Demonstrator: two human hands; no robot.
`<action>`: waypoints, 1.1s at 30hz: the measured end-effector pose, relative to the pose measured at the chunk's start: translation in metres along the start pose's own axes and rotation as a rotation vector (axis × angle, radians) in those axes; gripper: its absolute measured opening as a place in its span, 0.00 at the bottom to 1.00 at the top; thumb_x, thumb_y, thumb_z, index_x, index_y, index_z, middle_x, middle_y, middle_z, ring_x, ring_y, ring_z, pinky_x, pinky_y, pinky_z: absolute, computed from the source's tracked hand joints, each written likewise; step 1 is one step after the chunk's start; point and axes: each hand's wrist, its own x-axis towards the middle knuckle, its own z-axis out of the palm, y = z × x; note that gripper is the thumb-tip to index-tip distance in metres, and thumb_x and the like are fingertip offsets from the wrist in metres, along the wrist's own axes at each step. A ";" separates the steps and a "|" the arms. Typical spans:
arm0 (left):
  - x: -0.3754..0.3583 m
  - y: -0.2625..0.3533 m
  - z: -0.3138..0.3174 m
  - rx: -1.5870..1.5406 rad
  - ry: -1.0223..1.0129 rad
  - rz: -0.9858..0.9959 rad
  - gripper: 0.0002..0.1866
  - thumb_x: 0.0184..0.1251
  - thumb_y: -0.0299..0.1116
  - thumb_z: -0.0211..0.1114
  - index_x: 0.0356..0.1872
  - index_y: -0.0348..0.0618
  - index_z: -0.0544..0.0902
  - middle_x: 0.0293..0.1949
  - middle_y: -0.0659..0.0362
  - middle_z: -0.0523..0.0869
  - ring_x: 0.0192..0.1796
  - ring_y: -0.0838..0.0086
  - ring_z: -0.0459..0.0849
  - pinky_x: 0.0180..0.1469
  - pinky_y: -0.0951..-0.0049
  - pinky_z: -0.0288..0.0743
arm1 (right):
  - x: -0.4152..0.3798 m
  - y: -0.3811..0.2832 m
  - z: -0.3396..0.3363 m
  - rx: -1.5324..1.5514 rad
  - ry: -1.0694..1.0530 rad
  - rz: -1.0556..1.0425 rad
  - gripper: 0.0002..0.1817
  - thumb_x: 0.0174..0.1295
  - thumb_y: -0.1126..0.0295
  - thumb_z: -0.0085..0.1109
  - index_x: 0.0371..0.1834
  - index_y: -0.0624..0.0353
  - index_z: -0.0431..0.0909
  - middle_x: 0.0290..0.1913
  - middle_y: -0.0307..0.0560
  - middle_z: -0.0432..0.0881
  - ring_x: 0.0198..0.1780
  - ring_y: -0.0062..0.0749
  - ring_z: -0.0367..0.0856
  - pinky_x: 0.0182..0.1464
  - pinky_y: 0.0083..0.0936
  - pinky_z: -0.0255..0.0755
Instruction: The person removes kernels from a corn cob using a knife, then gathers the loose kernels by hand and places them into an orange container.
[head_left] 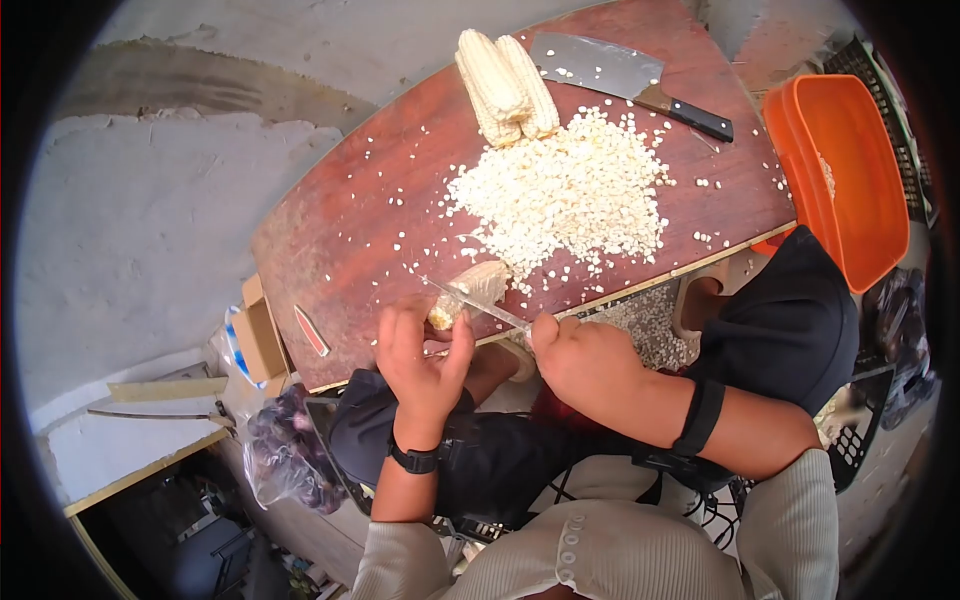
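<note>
My left hand (pixel 415 355) grips the near end of a corn cob (pixel 482 284) that rests tilted on the red-brown table. Part of the cob looks stripped of kernels. In my right hand (pixel 580 355) is a small knife (pixel 485 308), its thin blade lying across the cob and pointing left. My fingers cover its handle. Just beyond the cob spreads a big pile of loose pale kernels (pixel 570 195). Several whole corn cobs (pixel 505 85) are stacked behind the pile, beside a cleaver (pixel 610 68) with a dark handle.
An orange plastic tub (pixel 865 170) stands off the table's right end. On the table's left part lies a small red-and-white pointed item (pixel 311 331). A cardboard box (pixel 258 335) and a plastic bag (pixel 290 450) sit below the left edge. Stray kernels dot the tabletop (pixel 330 240).
</note>
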 end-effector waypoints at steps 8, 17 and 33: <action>0.001 -0.002 0.000 -0.005 -0.045 0.031 0.14 0.49 0.23 0.71 0.38 0.34 0.80 0.36 0.53 0.80 0.27 0.72 0.79 0.27 0.76 0.74 | 0.022 -0.004 -0.002 0.151 -0.034 0.043 0.06 0.54 0.72 0.54 0.29 0.62 0.69 0.21 0.49 0.80 0.21 0.41 0.83 0.22 0.32 0.76; 0.003 0.010 0.007 -0.056 -0.050 0.097 0.13 0.49 0.22 0.72 0.36 0.36 0.79 0.32 0.55 0.75 0.23 0.76 0.77 0.24 0.76 0.70 | 0.053 -0.002 0.004 0.250 -0.124 0.073 0.11 0.58 0.68 0.56 0.35 0.67 0.73 0.27 0.55 0.83 0.31 0.48 0.86 0.31 0.37 0.79; -0.009 -0.004 0.011 -0.163 0.015 -0.076 0.14 0.52 0.22 0.70 0.39 0.34 0.75 0.38 0.58 0.71 0.31 0.82 0.74 0.29 0.84 0.73 | 0.009 0.017 -0.004 0.335 0.103 0.027 0.12 0.68 0.64 0.51 0.36 0.63 0.71 0.28 0.57 0.81 0.30 0.53 0.82 0.33 0.43 0.76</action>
